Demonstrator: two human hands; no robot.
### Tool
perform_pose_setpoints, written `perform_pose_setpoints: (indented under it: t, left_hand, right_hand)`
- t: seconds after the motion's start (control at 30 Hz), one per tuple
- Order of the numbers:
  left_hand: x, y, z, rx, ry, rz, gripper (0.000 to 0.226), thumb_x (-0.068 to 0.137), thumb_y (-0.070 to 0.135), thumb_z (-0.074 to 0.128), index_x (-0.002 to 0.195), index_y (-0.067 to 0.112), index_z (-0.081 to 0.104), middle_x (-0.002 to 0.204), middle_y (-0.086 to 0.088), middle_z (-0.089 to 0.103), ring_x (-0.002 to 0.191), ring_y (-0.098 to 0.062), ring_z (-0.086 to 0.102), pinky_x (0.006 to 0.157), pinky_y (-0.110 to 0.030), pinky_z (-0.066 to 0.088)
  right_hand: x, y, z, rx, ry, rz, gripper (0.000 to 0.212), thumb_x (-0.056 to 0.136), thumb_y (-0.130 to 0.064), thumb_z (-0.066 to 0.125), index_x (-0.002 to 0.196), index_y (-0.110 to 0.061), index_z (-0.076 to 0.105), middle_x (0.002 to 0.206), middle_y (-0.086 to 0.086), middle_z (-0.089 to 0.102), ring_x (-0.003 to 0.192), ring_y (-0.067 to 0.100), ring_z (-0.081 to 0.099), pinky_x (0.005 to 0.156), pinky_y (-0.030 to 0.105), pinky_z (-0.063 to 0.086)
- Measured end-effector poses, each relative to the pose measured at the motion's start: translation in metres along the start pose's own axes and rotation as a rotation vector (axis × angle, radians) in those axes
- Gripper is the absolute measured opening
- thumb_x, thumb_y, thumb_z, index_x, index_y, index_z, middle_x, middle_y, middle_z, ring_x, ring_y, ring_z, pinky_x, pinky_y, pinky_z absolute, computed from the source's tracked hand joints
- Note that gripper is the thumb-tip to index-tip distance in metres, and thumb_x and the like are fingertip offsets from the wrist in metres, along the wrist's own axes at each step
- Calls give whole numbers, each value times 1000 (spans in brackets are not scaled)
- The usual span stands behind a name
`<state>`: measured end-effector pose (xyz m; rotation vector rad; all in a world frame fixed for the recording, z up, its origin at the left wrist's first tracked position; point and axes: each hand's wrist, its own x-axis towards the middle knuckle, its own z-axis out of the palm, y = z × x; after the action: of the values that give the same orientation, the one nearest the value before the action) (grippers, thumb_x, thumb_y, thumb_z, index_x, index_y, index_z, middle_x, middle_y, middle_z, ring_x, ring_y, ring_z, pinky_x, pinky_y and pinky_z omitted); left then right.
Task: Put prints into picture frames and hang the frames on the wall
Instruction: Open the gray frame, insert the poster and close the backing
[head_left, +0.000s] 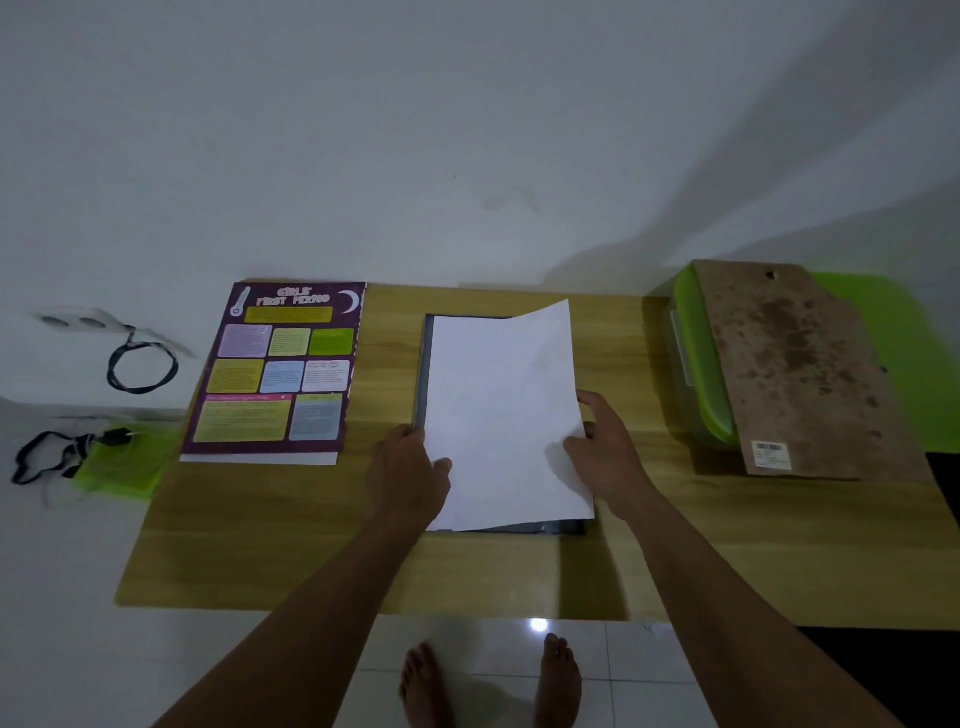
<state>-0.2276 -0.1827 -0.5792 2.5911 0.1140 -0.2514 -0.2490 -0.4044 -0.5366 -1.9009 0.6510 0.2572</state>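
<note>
On the table (311, 545), white print (501, 415) lies over the dark frame (422, 374), 1 o'clock corner lifted; left hand (410, 467) pinches its 9 o'clock edge, right hand (602, 447) grips the 3 o'clock edge. Open wood at 6, poster (283, 369) at 9, board (795, 374) at 3

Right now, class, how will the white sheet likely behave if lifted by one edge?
Probably floppy: the white sheet seems to curve upward along its right side. Likely light and slide-prone, lying skewed over the dark frame.
</note>
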Motion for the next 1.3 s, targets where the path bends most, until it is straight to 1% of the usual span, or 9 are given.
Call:
perform_pose_setpoints:
  t: [0.33, 0.53, 0.63, 0.73, 0.83, 0.93, 1.0, 1.17, 1.3]
  left_hand:
    - [8, 18, -11, -223, 131, -5, 7, 86, 12, 68, 90, 12, 62, 88, -2, 63, 82, -16, 59, 69, -21, 41]
    - [12, 28, -25, -343, 103, 1, 6, 91, 9, 61, 91, 13, 56, 75, 7, 56, 70, -11, 56, 59, -14, 38]
    - [17, 27, -35, -358, 43, 19, 12, 92, 9, 59, 103, 6, 60, 91, -2, 62, 79, -18, 60, 65, -22, 42]
    - [16, 23, -51, -394, 34, 26, 27, 93, 13, 58, 120, 8, 60, 99, -9, 70, 69, -11, 60, 59, -23, 42]
    - [10, 23, -76, -400, 105, 93, 29, 93, 14, 59, 121, 11, 62, 96, -7, 73, 69, -12, 64, 62, -27, 49]
    - [0, 30, -97, -373, 241, 270, 23, 91, 10, 62, 111, 3, 67, 93, -12, 73, 68, -13, 64, 72, -38, 56]
    - [-12, 43, -110, -382, 314, 384, 24, 91, 8, 63, 114, 3, 66, 83, -10, 73, 62, -3, 61, 70, -19, 54]
    - [-47, 79, -128, -298, 209, 533, 35, 98, 18, 53, 132, 22, 56, 90, -5, 74, 76, -17, 70, 70, -28, 56]
    - [-68, 92, -130, -255, 158, 606, 34, 97, 30, 54, 131, 29, 57, 93, 6, 74, 77, -4, 68, 69, -24, 55]
  right_hand:
    - [3, 3, -4, 48, -6, 30, 57, 89, 3, 47, 138, -27, 48, 109, 3, 68, 91, 16, 62, 65, 24, 44]
    - [-1, -12, -2, 66, 24, -54, 62, 91, 8, 45, 142, -27, 47, 123, -8, 62, 107, 10, 59, 96, 26, 47]
    - [-4, -17, -4, 98, 12, -75, 61, 91, 8, 46, 142, -26, 47, 122, -7, 62, 103, 7, 59, 92, 25, 48]
    - [-6, -19, -8, 127, 1, -50, 58, 91, 4, 51, 139, -27, 48, 115, -2, 67, 95, 7, 63, 76, 22, 49]
    - [-15, -34, -10, 30, 59, -37, 56, 92, -7, 60, 142, -26, 47, 103, 1, 68, 86, 11, 63, 69, 25, 50]
    - [-25, -61, -8, -164, 162, -136, 55, 98, -19, 57, 149, -19, 37, 129, 2, 60, 116, 20, 57, 87, 23, 42]
    - [-35, -86, -4, -190, 175, -243, 55, 100, -37, 55, 149, -19, 38, 144, 3, 50, 132, 21, 48, 99, 24, 37]
    - [-62, -154, 1, 27, 15, -244, 72, 82, -71, 58, 137, -24, 51, 115, -5, 64, 105, 12, 62, 90, 35, 51]
    - [-72, -161, -4, 27, 99, -290, 35, 84, -17, 52, 118, -21, 57, 115, 3, 68, 98, 22, 67, 81, 47, 60]
